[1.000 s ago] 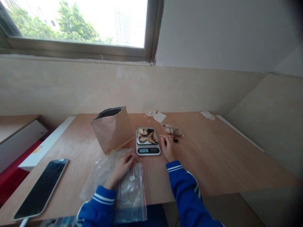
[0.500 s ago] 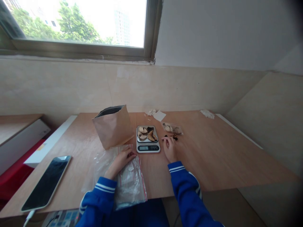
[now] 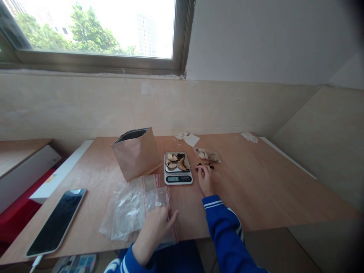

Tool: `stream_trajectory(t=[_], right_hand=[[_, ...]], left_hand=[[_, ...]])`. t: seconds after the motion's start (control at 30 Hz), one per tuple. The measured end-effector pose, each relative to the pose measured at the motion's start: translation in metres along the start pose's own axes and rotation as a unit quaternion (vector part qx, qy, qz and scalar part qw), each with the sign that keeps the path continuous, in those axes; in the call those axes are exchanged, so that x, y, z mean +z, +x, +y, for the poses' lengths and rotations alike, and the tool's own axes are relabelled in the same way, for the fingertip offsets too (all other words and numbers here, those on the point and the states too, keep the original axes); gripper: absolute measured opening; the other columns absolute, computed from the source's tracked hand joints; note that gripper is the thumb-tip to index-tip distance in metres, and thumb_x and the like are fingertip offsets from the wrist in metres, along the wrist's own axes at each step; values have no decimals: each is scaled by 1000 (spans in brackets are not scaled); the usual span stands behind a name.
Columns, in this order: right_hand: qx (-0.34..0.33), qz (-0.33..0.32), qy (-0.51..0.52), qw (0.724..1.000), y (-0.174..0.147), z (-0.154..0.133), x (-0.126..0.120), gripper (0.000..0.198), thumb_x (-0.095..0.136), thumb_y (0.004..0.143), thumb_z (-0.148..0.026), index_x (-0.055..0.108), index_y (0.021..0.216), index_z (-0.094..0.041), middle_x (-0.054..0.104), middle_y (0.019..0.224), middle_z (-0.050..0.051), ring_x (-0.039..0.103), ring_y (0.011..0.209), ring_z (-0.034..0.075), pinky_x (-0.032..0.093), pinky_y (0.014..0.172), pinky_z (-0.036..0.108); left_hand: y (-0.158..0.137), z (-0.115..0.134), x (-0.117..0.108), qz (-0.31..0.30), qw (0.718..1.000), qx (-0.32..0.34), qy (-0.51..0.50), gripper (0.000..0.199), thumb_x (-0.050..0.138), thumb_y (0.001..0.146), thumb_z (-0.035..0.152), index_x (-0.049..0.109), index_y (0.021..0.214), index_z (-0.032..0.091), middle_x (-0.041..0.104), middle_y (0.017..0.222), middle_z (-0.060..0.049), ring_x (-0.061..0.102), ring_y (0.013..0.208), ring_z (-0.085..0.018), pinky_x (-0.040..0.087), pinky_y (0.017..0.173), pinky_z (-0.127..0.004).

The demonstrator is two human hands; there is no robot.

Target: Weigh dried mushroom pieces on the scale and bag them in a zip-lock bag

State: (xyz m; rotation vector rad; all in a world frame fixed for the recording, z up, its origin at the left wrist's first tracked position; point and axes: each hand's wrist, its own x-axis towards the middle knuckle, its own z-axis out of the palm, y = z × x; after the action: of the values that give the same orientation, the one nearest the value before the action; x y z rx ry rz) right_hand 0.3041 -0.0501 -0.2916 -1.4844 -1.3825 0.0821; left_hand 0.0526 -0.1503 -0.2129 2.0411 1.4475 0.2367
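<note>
My left hand [image 3: 157, 224] is over the clear zip bags [image 3: 127, 208] lying at the table's front, its thumb held apart and its other fingers bent down, their tips hidden. Right of the scale, my right hand [image 3: 205, 180] has its fingers closed at a small pile of dark dried pieces [image 3: 210, 166]; what is between the fingertips is too small to tell. Several curled dried pieces [image 3: 172, 164], pale and brown, lie on the digital kitchen scale [image 3: 178, 179]. Its display is lit but unreadable. A brown paper pouch [image 3: 136, 155] stands with its top open left of the scale.
Behind my right hand lies a small clear packet [image 3: 207, 154] with pale pieces inside. A white paper square [image 3: 192, 140] and crumpled scraps [image 3: 182, 135] are near the wall. A phone [image 3: 57, 223] with a cable plugged in lies at the left front.
My left hand has moved toward me, from the far edge of the zip bags to their near part, with its thumb now spread. My right hand has barely moved.
</note>
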Motion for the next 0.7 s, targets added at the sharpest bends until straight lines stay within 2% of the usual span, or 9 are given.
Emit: stream_trajectory(t=[0.13,0.23,0.33,0.43,0.5,0.57,0.63,0.7], right_hand=[[11,4,12,1000,-2,2,-1,27,41,93,-32,65,87,-21,60,92,10,55,92,25,46,80,39],[15,4,25,1000,-1,0,-2,28,42,93,-34,65,87,-20,61,91,9,56,90,24,46,78,38],[21,-2,51,999,-4,-13,-7,30,43,92,-37,65,85,-19,61,89,9,57,86,23,46,74,35],[37,-39,106,993,-22,-42,-16,31,45,92,-42,65,84,-19,64,86,8,58,82,22,45,72,34],[61,-101,173,978,-44,-69,-22,31,45,93,-44,64,87,-20,65,85,6,60,82,21,46,75,33],[88,-175,240,951,-67,-96,-25,31,43,95,-45,63,93,-21,66,86,5,61,79,20,47,72,31],[114,-231,296,920,-83,-121,-26,31,45,94,-48,60,101,-22,66,93,6,62,83,19,49,75,30],[145,-247,336,897,-89,-138,-26,32,46,93,-50,56,105,-22,66,95,6,63,84,19,50,76,30]], left_hand=[[6,1,25,-28,995,-63,78,33,46,90,39,65,81,14,69,86,-19,67,83,-31,42,68,-36],[8,3,31,-34,989,-77,120,29,40,91,24,67,91,12,70,94,-18,67,89,-30,43,72,-35],[7,2,32,-24,989,-89,119,28,40,89,22,66,90,12,70,93,-16,67,89,-29,43,73,-34],[8,-2,30,25,996,-81,31,26,40,90,25,64,90,14,70,90,-13,65,88,-26,43,73,-32],[11,-2,26,78,994,-49,-66,27,36,92,27,61,95,16,69,91,-11,64,86,-23,42,75,-31],[13,1,21,114,980,14,-165,28,34,94,30,59,99,17,67,93,-9,62,86,-21,43,77,-30],[16,8,15,123,956,82,-253,28,36,95,35,58,99,19,67,96,-8,60,87,-20,43,78,-29],[17,15,10,127,930,128,-321,26,39,94,37,58,97,20,65,96,-7,59,89,-19,44,79,-27]])
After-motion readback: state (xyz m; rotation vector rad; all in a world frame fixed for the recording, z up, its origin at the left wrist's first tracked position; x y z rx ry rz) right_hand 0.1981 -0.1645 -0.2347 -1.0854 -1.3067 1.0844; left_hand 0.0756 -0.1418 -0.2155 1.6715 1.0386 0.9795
